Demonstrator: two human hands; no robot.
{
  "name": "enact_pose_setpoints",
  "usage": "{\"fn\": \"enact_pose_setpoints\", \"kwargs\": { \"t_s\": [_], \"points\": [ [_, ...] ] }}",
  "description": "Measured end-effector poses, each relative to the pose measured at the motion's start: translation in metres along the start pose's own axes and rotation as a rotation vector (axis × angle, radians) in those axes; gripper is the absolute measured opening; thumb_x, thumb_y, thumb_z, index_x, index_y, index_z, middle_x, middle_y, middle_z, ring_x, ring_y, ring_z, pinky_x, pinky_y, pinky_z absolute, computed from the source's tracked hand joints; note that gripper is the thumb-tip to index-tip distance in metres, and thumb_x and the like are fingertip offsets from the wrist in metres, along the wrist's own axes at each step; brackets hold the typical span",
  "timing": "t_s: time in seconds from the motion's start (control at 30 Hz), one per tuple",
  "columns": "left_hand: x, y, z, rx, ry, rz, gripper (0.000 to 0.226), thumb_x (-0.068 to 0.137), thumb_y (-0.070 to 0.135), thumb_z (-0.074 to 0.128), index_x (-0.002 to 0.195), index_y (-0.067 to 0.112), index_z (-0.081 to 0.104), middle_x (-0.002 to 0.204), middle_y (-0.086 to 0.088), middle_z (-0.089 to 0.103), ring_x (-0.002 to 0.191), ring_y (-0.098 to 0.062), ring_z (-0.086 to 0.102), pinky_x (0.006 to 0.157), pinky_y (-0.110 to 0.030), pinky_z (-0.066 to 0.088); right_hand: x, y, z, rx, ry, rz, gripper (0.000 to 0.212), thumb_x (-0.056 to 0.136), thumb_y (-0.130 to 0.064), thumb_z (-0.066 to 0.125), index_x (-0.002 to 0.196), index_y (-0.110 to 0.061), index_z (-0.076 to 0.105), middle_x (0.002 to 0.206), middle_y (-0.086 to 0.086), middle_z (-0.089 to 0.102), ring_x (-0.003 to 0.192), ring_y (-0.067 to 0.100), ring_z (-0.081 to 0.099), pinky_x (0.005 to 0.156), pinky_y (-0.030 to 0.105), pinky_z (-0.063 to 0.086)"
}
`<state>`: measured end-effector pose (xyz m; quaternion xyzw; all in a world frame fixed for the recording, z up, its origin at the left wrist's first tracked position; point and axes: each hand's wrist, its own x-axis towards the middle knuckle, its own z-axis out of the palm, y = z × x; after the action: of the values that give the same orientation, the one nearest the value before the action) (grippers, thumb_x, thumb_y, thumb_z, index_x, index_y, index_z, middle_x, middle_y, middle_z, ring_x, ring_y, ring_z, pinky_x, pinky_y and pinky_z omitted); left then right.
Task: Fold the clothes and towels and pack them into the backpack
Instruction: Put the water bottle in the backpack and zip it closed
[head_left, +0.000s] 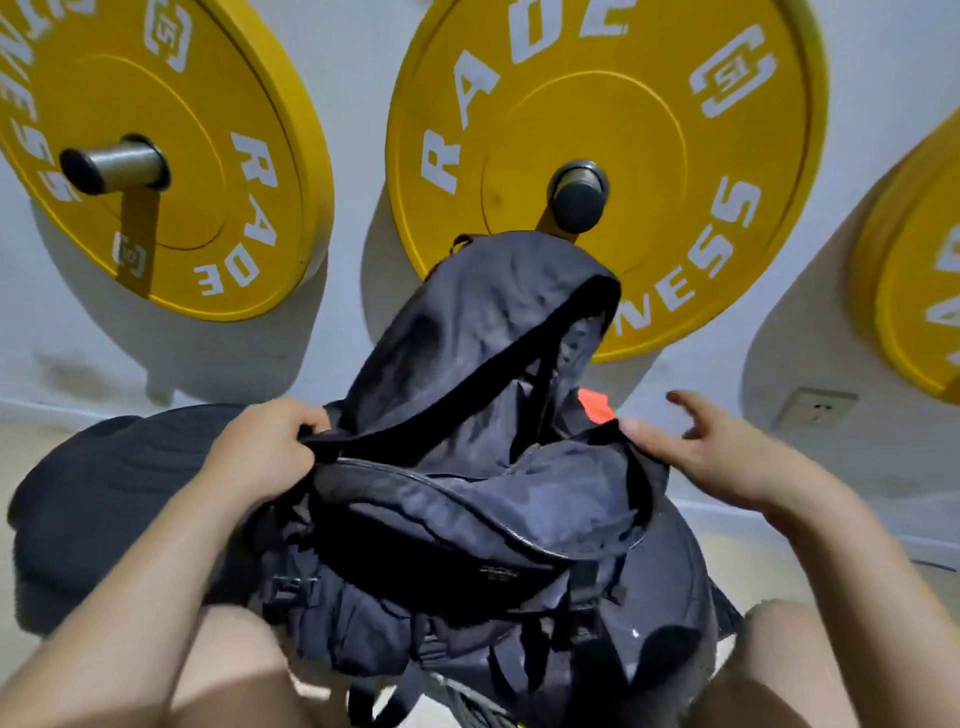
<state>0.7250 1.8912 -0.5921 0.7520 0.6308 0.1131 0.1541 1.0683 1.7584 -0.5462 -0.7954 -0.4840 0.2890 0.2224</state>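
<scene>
A black backpack (467, 535) stands between my knees with its top flap lifted and the main opening gaping. My left hand (265, 452) grips the left edge of the opening at the zipper rim. My right hand (696, 447) is at the right edge, thumb against the rim and fingers spread and relaxed. A bit of orange-red fabric (596, 406) shows just behind the opening. Dark cloth fills the inside; I cannot tell what it is.
A dark round cushion or stool (98, 499) lies on the floor to the left. Yellow weight plates (613, 135) hang on pegs on the white wall behind. A wall socket (815, 410) sits low on the right. My bare knees are at the bottom.
</scene>
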Motion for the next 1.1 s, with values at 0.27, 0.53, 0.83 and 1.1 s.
{"fn": "enact_pose_setpoints", "kwargs": {
  "t_s": [0.27,0.53,0.83,1.1],
  "points": [
    [-0.036,0.097,-0.083,0.003,0.586,0.276,0.021,0.075,0.018,0.047,0.071,0.029,0.064,0.076,0.005,0.07,0.075,-0.026,0.061,0.074,-0.037,0.052,-0.006,-0.025,0.106,0.344,-0.122,-0.421,0.035,0.08,-0.03,0.069,0.115,-0.03,0.064,0.106,-0.02,0.06,0.102,-0.001,0.057,0.093,0.017,0.043],
    [0.001,0.133,0.06,0.176,-0.162,0.113,0.027,0.088,0.041,0.054,0.092,0.015,0.059,0.1,-0.007,0.067,0.097,-0.03,0.06,0.076,-0.035,0.046,-0.005,0.002,0.094,0.428,-0.505,-0.411,0.046,0.085,-0.053,0.061,0.129,-0.04,0.057,0.114,-0.031,0.062,0.106,-0.012,0.056,0.098,0.02,0.04],
    [0.002,0.136,0.073,0.105,-0.062,0.139,0.027,0.089,0.028,0.05,0.063,0.023,0.046,0.089,-0.006,0.067,0.091,-0.032,0.061,0.067,-0.033,0.042,0.034,-0.021,0.099,-0.37,0.436,-0.694,0.022,0.085,-0.03,0.065,0.107,-0.029,0.066,0.102,-0.002,0.05,0.102,0.025,0.04,0.072,0.035,0.031],
    [-0.011,0.157,0.026,0.003,-0.123,0.185,0.028,0.084,0.025,0.058,0.065,0.005,0.058,0.061,-0.009,0.055,0.061,-0.025,0.051,0.055,-0.031,0.038,0.053,-0.028,0.11,-0.509,0.498,-0.685,0.015,0.063,-0.034,0.08,0.059,-0.027,0.066,0.077,-0.003,0.047,0.082,0.027,0.044,0.065,0.035,0.019]
  ]
}}
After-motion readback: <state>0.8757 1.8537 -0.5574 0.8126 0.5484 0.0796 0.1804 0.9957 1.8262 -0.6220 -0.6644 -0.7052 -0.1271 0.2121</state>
